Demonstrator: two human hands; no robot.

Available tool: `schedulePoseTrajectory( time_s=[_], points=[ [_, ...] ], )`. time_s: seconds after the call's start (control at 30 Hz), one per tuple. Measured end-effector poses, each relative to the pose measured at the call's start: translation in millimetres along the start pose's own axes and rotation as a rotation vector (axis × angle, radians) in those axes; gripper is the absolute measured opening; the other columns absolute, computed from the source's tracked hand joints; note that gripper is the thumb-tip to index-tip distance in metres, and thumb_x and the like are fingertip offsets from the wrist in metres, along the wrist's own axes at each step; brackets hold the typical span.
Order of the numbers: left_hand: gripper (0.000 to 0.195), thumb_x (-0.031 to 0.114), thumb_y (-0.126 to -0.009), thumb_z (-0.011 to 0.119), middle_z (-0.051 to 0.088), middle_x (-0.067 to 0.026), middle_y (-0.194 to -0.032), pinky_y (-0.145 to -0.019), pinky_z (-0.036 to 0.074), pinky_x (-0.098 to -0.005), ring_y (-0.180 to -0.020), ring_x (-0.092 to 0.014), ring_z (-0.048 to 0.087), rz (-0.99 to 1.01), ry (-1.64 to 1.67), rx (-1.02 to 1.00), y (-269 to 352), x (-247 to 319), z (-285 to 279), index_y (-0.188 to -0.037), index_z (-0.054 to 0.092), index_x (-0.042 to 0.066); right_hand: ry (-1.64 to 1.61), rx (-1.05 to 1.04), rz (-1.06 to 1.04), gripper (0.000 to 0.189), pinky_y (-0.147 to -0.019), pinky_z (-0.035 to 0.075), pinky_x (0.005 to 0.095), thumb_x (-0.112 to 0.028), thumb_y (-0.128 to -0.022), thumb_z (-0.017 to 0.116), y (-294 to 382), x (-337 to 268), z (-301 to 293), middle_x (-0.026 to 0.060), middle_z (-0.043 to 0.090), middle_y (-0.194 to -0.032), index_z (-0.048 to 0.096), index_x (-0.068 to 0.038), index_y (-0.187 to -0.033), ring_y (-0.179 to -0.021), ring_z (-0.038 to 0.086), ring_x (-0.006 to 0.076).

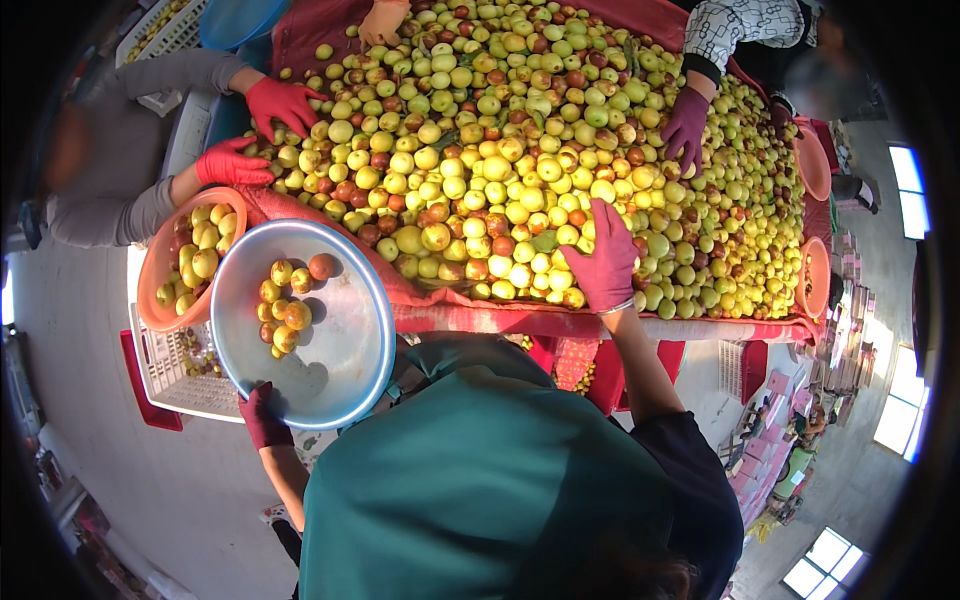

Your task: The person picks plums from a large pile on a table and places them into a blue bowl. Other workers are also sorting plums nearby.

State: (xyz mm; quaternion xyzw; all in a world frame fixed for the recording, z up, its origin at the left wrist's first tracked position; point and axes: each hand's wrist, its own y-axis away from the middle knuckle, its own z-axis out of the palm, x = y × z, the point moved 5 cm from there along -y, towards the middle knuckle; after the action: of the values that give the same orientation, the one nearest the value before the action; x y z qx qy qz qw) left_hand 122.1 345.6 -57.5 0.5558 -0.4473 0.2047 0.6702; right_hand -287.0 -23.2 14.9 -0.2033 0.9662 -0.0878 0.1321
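A large heap of fresh jujubes [480,172], green-yellow with some reddish-brown ones, covers the table in front of me. My right hand [606,262], in a purple-red glove, rests on the near part of the heap with thumb and fingers spread; no fruit shows in its grasp. In a dark red glove, my left hand [265,417] grips the lower left rim of a round metal basin [345,375]. Several yellow-brown jujubes [292,315] lie inside the basin, left of its middle. The fingers under the basin are hidden.
Left of the heap are a co-worker's red-gloved hands [281,105]; a purple-gloved hand [685,131] reaches in from the right. An orange basin [154,300] of jujubes touches my basin, above a white plastic crate [157,375]. Red cloth [465,321] hangs over the table's near edge.
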Motion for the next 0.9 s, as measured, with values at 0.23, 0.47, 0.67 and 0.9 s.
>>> schedulePoseTrajectory(
  time_s=[0.23, 0.47, 0.67, 0.9],
  points=[
    [0.023, 0.011, -0.065, 0.061, 0.050, -0.0011, -0.069, -0.056, 0.042, -0.0257, -0.060, -0.014, 0.049, -0.018, 0.005, 0.012, 0.0, 1.3, 1.3, -0.087, 0.053, 0.008, 0.053, -0.015, -0.023, 0.084, -0.085, 0.038, 0.0457, -0.036, -0.056, 0.076, 0.5, -7.8, 27.3, 0.0162, 0.042, -0.114, 0.039, -0.012, -0.127, -0.103, 0.040, 0.0355],
    [0.021, 0.010, -0.066, 0.061, 0.050, -0.0015, -0.068, -0.054, 0.042, -0.0255, -0.058, -0.014, 0.049, -0.028, 0.005, 0.019, -0.7, 2.3, 2.3, -0.085, 0.053, 0.007, 0.003, 0.041, 0.012, 0.073, -0.073, 0.046, 0.0447, -0.038, -0.060, 0.074, -47.7, -44.2, 54.8, 0.0150, 0.044, -0.110, 0.042, -0.017, -0.123, -0.099, 0.045, 0.0350],
    [0.020, 0.010, -0.066, 0.060, 0.050, -0.0014, -0.068, -0.054, 0.042, -0.0256, -0.059, -0.014, 0.049, -0.022, -0.010, 0.005, -2.4, 2.3, 1.7, -0.085, 0.053, 0.006, -0.068, -0.063, -0.027, 0.063, -0.067, 0.051, 0.0436, -0.042, -0.067, 0.068, -93.2, -85.0, 91.5, 0.0147, 0.046, -0.110, 0.044, -0.019, -0.121, -0.095, 0.051, 0.0339],
    [0.022, 0.010, -0.066, 0.060, 0.049, -0.0013, -0.070, -0.057, 0.042, -0.0266, -0.061, -0.014, 0.050, -0.035, -0.046, 0.011, -6.7, -0.1, -2.7, -0.087, 0.053, 0.007, -0.455, -0.213, -0.047, 0.052, -0.075, 0.046, 0.0411, -0.049, -0.070, 0.063, -111.5, -142.5, 117.1, 0.0190, 0.051, -0.102, 0.055, -0.017, -0.110, -0.087, 0.056, 0.0349]
  ],
)
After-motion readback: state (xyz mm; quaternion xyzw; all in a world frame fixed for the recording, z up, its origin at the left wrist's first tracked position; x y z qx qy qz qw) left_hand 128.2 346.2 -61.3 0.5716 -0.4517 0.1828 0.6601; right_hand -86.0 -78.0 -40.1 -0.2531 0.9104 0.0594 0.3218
